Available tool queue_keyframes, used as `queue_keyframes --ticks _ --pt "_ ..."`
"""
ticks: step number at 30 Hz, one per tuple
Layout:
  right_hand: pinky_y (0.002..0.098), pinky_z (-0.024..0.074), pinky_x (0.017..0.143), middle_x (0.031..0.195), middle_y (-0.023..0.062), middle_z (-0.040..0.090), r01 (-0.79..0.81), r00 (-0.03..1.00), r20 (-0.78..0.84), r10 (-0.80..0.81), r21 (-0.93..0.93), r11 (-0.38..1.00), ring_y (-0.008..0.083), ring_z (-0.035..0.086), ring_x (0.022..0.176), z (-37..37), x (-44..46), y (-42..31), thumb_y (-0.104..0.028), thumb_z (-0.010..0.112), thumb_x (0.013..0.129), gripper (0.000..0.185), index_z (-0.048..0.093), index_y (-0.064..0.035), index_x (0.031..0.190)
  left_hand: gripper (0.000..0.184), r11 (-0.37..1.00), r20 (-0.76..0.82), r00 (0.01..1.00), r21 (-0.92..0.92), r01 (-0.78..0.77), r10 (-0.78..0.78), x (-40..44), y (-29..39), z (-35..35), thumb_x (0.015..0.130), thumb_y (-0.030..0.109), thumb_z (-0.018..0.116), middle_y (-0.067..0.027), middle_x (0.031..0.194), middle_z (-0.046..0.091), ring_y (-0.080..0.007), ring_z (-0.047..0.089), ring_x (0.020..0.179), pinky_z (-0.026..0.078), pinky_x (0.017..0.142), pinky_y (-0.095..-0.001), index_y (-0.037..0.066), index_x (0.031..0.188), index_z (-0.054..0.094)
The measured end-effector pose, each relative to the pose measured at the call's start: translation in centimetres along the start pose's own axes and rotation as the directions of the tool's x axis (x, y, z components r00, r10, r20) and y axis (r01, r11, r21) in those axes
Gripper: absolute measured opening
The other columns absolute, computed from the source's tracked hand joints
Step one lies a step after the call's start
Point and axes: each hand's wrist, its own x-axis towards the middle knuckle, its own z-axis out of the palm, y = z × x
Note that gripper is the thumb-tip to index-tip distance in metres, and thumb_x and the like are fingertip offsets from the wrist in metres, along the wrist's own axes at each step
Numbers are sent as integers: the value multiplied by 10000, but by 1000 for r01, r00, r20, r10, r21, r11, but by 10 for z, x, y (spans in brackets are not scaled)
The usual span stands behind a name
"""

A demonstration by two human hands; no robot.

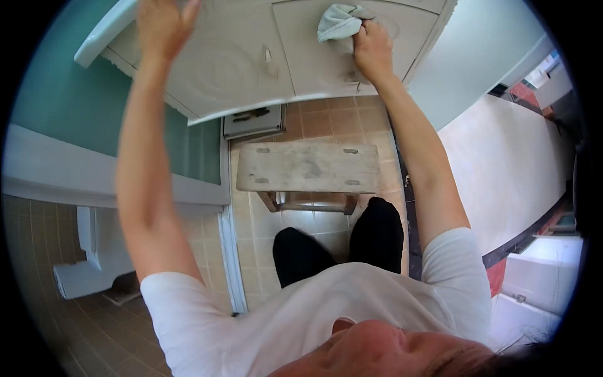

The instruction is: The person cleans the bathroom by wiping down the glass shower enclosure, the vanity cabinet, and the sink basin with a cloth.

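Note:
A pale, crumpled cloth (340, 22) is gripped in my right hand (374, 50) and lies against the right door (317, 63) of a cream cabinet at the top. My left hand (164, 28) is raised near the cabinet's left side, with its thumb apart from the other fingers. Nothing shows in it, and the top of this hand is cut off by the frame's edge. Between my hands is the cabinet's left door (226, 69), which has a small handle (269, 61).
A worn wooden stool (308, 167) stands on the tiled floor in front of my knees. Behind it is a low white box-like object (254, 123). A pale green panel (63, 94) is on the left, and a large white surface (502, 163) on the right.

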Motion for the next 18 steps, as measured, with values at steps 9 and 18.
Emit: queue_keyframes --ticks 9,18 --pt "469 405 763 1024 82 549 40 997 -68 -35 79 996 317 500 958 10 -2 8 -159 516 822 165 566 -101 969 424 863 904 420 -271 426 77 -190 286 5 866 422 463 -163 954 642 -328 584 941 410 880 -459 56 921 669" --pt "455 395 780 1041 92 557 182 979 -125 -158 212 960 324 508 945 3 -1 34 -135 517 829 190 586 -114 1005 623 781 990 -23 126 612 -141 -202 273 -13 900 513 323 -216 882 648 -389 608 874 457 819 -467 5 868 682"
